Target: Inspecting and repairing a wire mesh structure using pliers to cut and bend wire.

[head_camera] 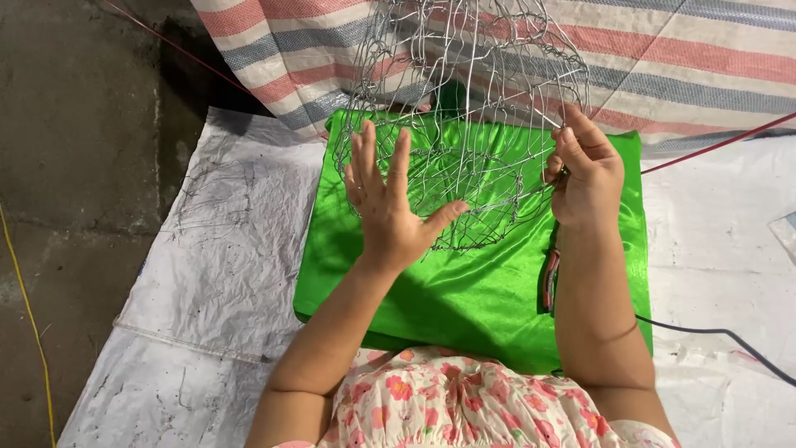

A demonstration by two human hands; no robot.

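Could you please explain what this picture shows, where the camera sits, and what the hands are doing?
The one picture comes from a camera worn on the person's head, looking down at their own two bare hands. The left hand is spread flat against a silver wire mesh frame, while the right hand pinches the frame's edge with its fingers. Under the frame lies a shiny green cloth on a white plastic sheet. A red-handled tool, partly hidden, lies by the right forearm. A striped tarp is behind.
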